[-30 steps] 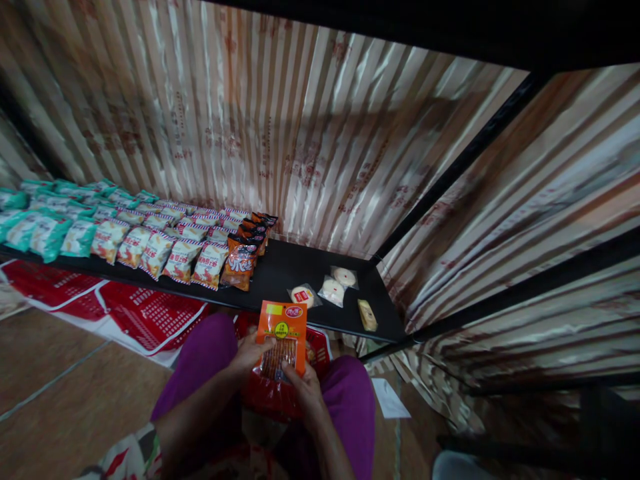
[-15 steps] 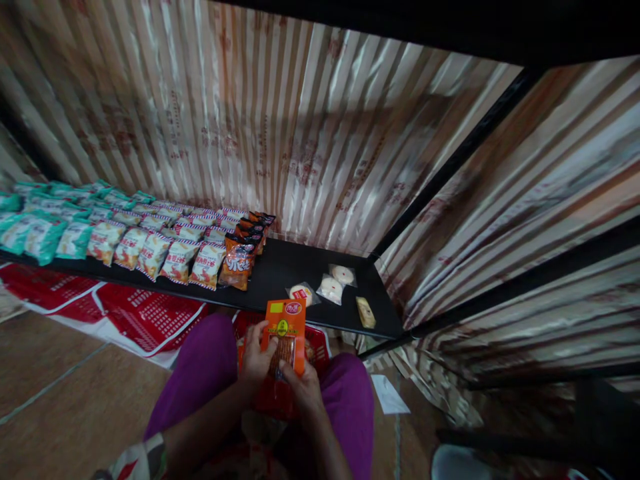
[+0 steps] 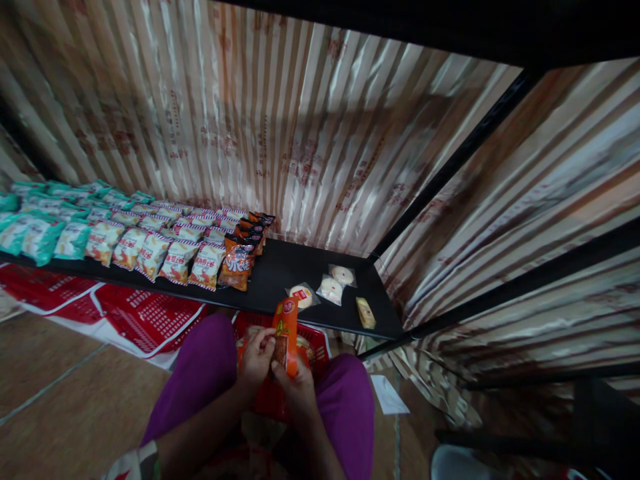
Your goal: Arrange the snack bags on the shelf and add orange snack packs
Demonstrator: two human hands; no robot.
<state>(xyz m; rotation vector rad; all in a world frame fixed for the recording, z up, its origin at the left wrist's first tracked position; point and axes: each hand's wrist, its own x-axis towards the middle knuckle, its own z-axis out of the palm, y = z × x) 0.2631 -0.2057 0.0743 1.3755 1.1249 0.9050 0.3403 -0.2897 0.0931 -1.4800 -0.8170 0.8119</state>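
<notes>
An orange flat snack packet (image 3: 289,333), with a window showing brown food, is held up between my knees. My left hand (image 3: 257,355) is closed on its left edge, fingertips pinched near the middle. Lower down, my right hand (image 3: 299,387) grips the bottom and right side, with the thumb in front. Beneath the packet sits a red basket (image 3: 324,343), partly hidden by my hands and legs. Just beyond the packet's top, a round white cake in clear wrap (image 3: 301,295) lies on the black shelf (image 3: 275,267).
Rows of orange-black bags (image 3: 237,263), white shrimp-print bags (image 3: 207,265) and teal bags (image 3: 43,237) fill the shelf's left. Two wrapped round cakes (image 3: 330,289) and a small yellow packet (image 3: 366,313) lie right. Red crates (image 3: 145,320) stand below; a black post (image 3: 450,167) slants at right.
The orange packet has turned, so its front now shows narrower and at an angle. My left fingers have drawn together at its edge, and my right hand has shifted slightly.
</notes>
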